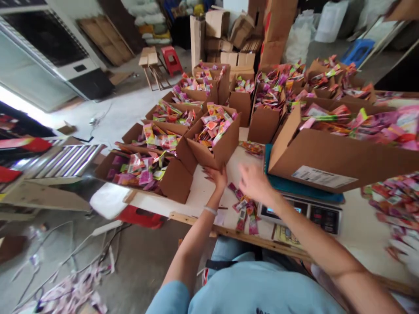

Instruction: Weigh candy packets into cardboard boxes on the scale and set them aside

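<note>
Left hand (216, 176), fingers spread, against the near bottom of an open packet-filled carton (227, 141). Carton sits just beyond the fingers. Right hand (257, 183) motion-blurred over the table (201, 185), left of the scale (304, 213); can't tell if pinching. Big carton's label (324, 176): print illegible.
</note>
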`<state>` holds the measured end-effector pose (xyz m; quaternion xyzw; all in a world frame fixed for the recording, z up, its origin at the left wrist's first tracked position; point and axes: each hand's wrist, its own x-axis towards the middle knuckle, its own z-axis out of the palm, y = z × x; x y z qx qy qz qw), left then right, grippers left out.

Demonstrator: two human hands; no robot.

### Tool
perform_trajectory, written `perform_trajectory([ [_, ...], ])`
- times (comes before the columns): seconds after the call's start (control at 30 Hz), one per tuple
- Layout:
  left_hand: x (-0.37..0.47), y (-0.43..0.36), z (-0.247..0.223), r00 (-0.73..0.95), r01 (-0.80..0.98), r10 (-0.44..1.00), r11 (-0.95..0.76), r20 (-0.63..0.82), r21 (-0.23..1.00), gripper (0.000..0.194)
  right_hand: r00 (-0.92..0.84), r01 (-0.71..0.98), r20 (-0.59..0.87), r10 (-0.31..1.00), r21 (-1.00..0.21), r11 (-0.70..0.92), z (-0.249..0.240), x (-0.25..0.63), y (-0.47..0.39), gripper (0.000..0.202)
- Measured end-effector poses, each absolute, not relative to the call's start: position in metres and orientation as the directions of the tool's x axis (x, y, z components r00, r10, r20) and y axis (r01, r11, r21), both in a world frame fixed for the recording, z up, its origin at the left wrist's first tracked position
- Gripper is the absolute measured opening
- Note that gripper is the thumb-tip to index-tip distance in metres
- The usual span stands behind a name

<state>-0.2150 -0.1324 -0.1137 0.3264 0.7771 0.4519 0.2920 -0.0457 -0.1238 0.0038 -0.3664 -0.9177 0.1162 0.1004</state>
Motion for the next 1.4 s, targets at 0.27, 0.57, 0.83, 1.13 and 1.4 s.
perform_trajectory([
  [0.27, -0.207, -0.195, -0.102, -0.743, 0.326, 0.667, 0.295, 0.051, 0.898, 0.112, -0.795, 0.596, 0.022, 0.607, -0.159, 0.787, -0.059, -0.017, -0.167, 0.032],
  [0.57, -0.215, -0.214, -0.132, -0.7, 0.424, 0.686, 0.176, 0.198, 0.888, 0.076, -0.845, 0.535, -0.009, 0.534, -0.012, 0.845, -0.088, -0.045, -0.195, 0.029],
  [0.83, -0.211, -0.22, -0.145, -0.555, 0.504, 0.825, 0.235, 0.104, 0.831, 0.041, -0.79, 0.613, 0.031, 0.613, -0.003, 0.79, -0.103, -0.042, -0.214, 0.039],
  [1.13, -0.209, -0.176, -0.017, -0.293, 0.826, 0.797, -0.066, 0.527, 0.56, 0.033, -0.73, 0.68, 0.095, 0.677, 0.001, 0.733, -0.118, -0.035, -0.229, 0.04],
  [1.4, -0.245, -0.062, 0.095, -0.366, 0.812, 0.667, -0.112, 0.649, 0.573, 0.006, -0.755, 0.604, 0.316, 0.575, -0.006, 0.797, -0.118, -0.013, -0.237, 0.039],
])
